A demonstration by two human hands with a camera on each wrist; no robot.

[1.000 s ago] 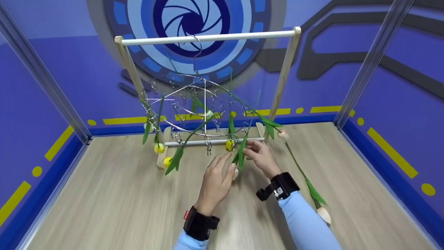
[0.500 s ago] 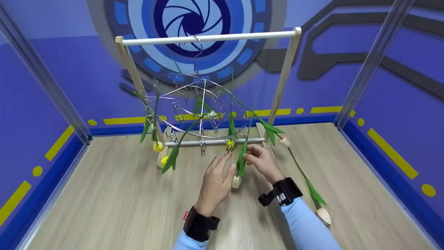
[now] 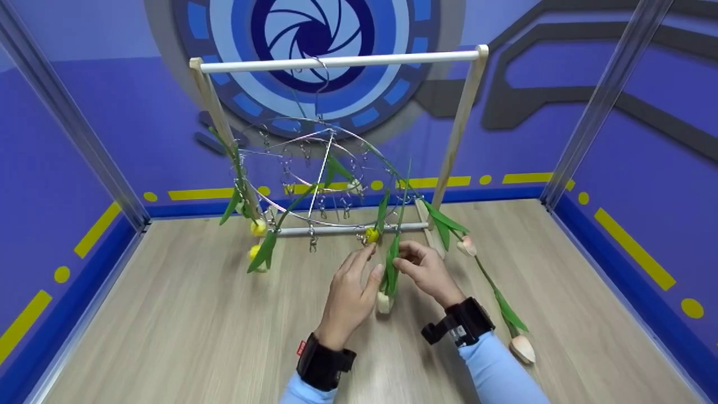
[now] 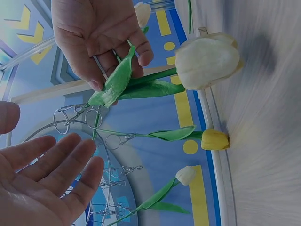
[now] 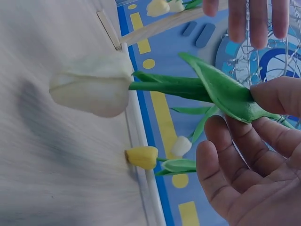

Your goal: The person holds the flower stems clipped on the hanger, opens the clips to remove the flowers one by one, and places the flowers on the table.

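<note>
My right hand (image 3: 431,272) pinches the green leaf and stem of a white artificial tulip (image 3: 385,303) between thumb and index finger. The bloom points down, and the stem top reaches a clip of the round wire clip hanger (image 3: 321,178). My left hand (image 3: 349,300) is beside the flower, its fingers extended and holding nothing; in the left wrist view, its fingers (image 4: 70,165) lie apart from the stem. More tulips hang head-down around the hanger, among them a yellow tulip (image 3: 371,234), a white tulip (image 3: 354,186) and a pale pink tulip (image 3: 466,245).
The hanger hooks over the top bar (image 3: 364,60) of a wooden rack on the table (image 3: 185,314). A loose pinkish tulip (image 3: 523,349) lies on the table at the right. Patterned blue walls (image 3: 634,185) enclose the back and sides.
The hanger has turned, its front clips and flowers shifting left and its right-hand ones shifting right. My right hand has moved slightly right and nearer with the white tulip. My left hand stays nearly still.
</note>
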